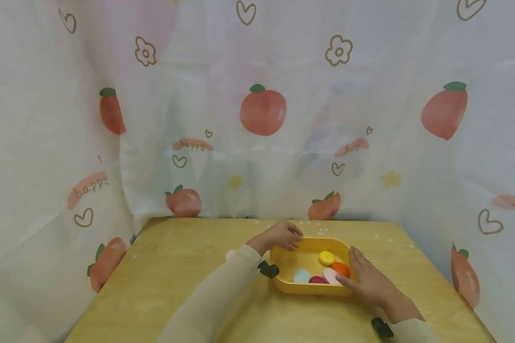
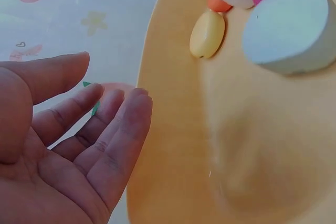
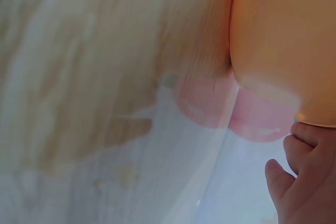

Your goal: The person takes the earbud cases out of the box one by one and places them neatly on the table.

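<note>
While the left wrist view alone reveals its palm, left hand (image 2: 71, 156), like right hand (image 1: 371, 282), spreads loosely.

On my right wrist feed I have the right hand (image 3: 310, 174) at the lower right edge, fingers against the rim of the orange tray (image 3: 283, 35), whose smooth wall fills the upper right. Leftward I see the glossy table (image 3: 68, 51); below the tray, pale cloth (image 3: 236, 182) printed with pink fruit.
</note>
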Demonstrator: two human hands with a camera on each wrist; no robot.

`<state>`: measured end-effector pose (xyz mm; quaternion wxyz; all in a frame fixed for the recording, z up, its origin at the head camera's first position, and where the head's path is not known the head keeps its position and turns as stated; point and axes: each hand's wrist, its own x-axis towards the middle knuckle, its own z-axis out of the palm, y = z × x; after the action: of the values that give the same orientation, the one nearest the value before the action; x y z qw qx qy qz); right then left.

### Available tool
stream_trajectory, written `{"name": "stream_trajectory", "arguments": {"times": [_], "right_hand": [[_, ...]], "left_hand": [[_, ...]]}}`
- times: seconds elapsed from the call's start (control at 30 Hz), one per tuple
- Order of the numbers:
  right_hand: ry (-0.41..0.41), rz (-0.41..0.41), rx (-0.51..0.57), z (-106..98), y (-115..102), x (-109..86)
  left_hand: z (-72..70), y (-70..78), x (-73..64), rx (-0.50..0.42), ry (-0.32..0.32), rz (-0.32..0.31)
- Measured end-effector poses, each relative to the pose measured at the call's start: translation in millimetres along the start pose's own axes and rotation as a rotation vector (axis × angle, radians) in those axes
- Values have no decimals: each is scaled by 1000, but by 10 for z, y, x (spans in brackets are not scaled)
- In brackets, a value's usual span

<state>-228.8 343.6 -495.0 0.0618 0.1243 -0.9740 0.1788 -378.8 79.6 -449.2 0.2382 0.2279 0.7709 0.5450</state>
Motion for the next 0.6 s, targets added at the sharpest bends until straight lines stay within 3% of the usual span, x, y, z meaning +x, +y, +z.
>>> {"name": "stream_trajectory", "arguments": {"times": [0.27, 0.4, 0.6], "right_hand": [[-5, 8, 7, -71, 5, 18], [-9, 19, 19, -53, 13, 24], [-18, 22, 16, 0, 15, 35]], "left_hand": [[186, 102, 100, -17, -65, -9], [308, 111, 120, -17, -35, -15], [446, 87, 149, -7, 21, -73]]}}
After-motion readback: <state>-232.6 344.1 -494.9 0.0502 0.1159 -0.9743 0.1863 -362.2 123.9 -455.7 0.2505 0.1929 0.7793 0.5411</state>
